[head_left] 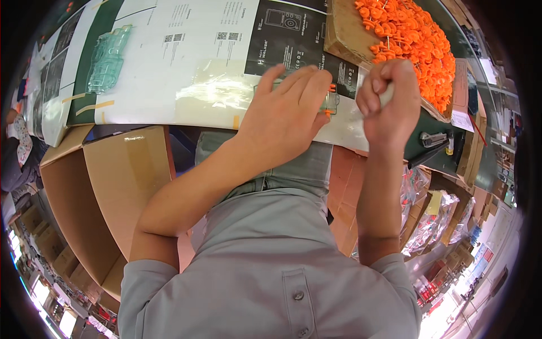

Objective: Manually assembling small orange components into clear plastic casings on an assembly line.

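Observation:
My left hand (291,110) lies over a clear, green-tinted plastic part (332,103) with small orange pieces on it, at the table's near edge. Its fingers curl round the part and cover most of it. To the right, my right hand (389,101) is raised in a fist round a whitish object (387,95); only a little of it shows, so its kind cannot be made out. Beyond that fist, a heap of orange plastic parts (415,42) fills a shallow cardboard box (345,39). A stack of clear green plastic parts (107,62) lies at the far left.
Printed sheets (186,62) under glossy film cover the tabletop. A stapler (433,139) and a black-handled tool (427,156) lie at the right edge. An open cardboard carton (121,181) stands below the table at left. Bagged parts (432,220) sit in boxes at lower right.

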Demonstrator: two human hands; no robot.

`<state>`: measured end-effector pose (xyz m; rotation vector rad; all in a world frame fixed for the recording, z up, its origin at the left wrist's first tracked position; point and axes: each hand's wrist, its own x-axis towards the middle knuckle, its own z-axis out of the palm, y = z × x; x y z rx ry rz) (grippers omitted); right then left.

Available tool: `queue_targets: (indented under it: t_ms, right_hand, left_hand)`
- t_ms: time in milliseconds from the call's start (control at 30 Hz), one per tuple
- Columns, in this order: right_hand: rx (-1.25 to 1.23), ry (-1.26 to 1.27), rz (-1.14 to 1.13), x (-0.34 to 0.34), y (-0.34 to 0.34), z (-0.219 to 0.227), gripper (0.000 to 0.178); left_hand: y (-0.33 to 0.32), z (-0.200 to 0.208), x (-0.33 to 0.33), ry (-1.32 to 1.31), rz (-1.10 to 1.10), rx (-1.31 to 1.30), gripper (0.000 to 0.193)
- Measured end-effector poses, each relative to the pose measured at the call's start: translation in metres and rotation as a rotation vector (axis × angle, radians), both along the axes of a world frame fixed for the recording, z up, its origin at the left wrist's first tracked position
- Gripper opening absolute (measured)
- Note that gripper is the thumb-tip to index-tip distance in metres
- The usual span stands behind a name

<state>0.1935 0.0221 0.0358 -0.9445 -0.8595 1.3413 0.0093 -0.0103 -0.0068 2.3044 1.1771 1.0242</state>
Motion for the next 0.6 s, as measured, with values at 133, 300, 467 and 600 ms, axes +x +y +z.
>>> queue_targets:
  t_ms: [133,300,467,600]
  right_hand:
    - [-0.041,-0.792,0.08,0.004,-0.028,0.005,0.022]
    - [0.085,-1.173,0.212,0.01,-0.038,-0.009,0.04]
    - [0.082,-1.189,0.268,0.009,-0.034,0.002,0.044]
    - [0.085,-1.207,0.275,0.008,-0.036,-0.009,0.045]
  left_hand:
    - [-0.004,0.01,-0.006,0.048,0.076,0.061,0.054]
    - [-0.004,0.006,-0.007,0.133,0.055,-0.04,0.055]
    - [-0.004,0.005,-0.009,0.127,0.058,-0.038,0.056]
    - [-0.004,0.005,-0.008,0.112,0.056,-0.029,0.055]
